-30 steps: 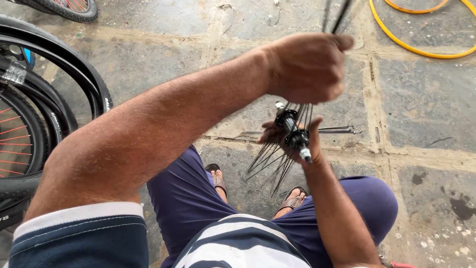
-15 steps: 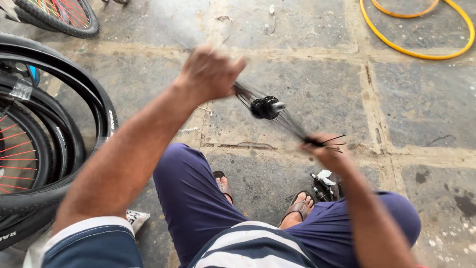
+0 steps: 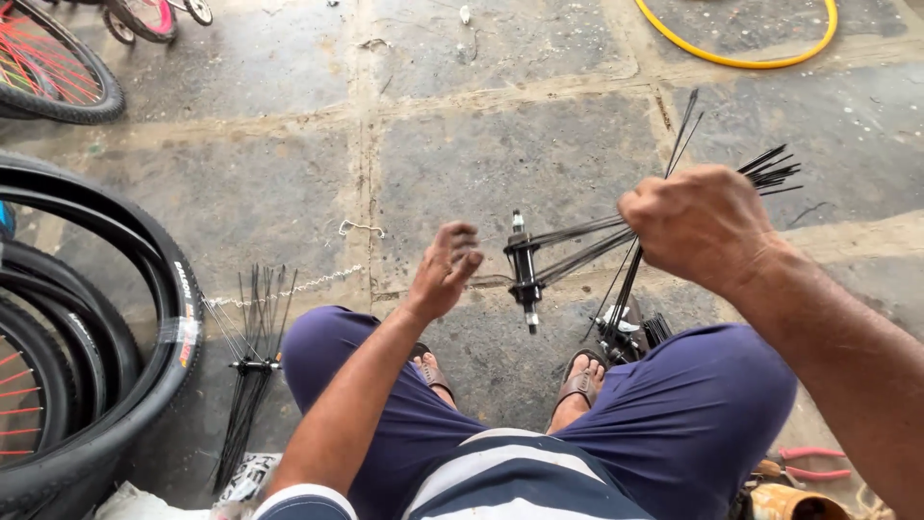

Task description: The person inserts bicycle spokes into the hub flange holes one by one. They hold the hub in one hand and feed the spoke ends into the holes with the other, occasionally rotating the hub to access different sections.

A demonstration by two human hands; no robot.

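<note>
Right hand (image 3: pixel 701 223) — fisted on black spokes (image 3: pixel 587 243), now lower than before; hub (image 3: pixel 525 270) dangles sideways between the knees; left hand (image 3: pixel 445 268) — released since, fingers loosely curled, holding nothing, just beside hub; lacing pauses.

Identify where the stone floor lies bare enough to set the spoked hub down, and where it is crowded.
Bare grey stone floor lies ahead, between the red-spoked bicycle wheel and the yellow hoop. Crowded: black tyres and the loose black spoke bundle at left; sandalled feet beneath the right hand gripping the black spoked hub.
</note>
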